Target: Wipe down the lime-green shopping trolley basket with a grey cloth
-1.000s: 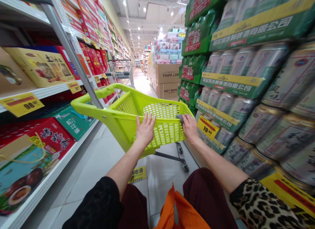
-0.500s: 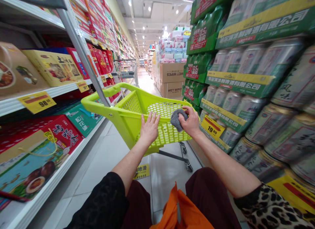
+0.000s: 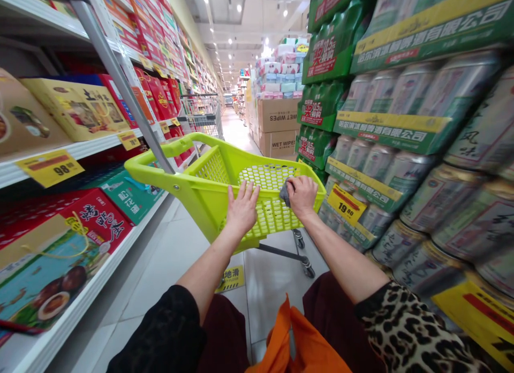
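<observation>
A lime-green plastic shopping cart (image 3: 209,185) stands in the aisle in front of me, its basket showing nothing inside. My left hand (image 3: 242,208) rests on the cart's near rim with fingers spread flat. My right hand (image 3: 302,195) is closed around a small grey cloth (image 3: 285,192) and presses it against the rim near the right corner. Most of the cloth is hidden under the fingers.
Shelves of red and yellow gift boxes (image 3: 76,113) with yellow price tags line the left. Stacked shrink-wrapped packs of cans (image 3: 405,148) rise close on the right. Cardboard wet-wipes boxes (image 3: 277,121) and a metal cart (image 3: 201,113) stand further down. A yellow floor sticker (image 3: 232,278) lies under the cart.
My right hand lifted the grey cloth off the rim, then brought it back down onto the rim nearer the middle. My left hand stayed on the rim.
</observation>
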Demonstrator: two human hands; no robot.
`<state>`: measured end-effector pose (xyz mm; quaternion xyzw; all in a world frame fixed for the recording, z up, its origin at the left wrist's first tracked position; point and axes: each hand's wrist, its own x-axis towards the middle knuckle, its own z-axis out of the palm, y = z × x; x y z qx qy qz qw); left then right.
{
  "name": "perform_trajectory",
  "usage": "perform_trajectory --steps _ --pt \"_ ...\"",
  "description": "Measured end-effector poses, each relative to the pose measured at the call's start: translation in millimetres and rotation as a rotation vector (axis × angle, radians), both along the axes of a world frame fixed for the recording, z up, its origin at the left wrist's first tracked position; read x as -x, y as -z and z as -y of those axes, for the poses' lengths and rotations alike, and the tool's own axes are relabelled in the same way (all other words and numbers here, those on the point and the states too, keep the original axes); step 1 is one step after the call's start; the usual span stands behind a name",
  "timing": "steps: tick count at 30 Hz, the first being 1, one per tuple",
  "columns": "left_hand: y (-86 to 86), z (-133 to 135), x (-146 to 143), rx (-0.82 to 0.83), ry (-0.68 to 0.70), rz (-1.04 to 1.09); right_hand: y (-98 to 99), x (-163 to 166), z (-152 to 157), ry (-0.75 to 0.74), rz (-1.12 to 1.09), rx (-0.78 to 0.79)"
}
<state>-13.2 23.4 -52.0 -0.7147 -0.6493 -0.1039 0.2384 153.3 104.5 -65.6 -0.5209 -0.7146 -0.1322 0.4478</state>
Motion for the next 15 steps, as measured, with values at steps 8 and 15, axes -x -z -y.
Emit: perform_trajectory --steps 8,15 --pt "0.2 -1 1 -0.01 0.002 0.024 18.0 -13 6 -0.036 0.268 0.024" --pt "-4.9 1 0 0.027 0.007 0.053 20.6 -58 -12 0.128 0.163 0.07"
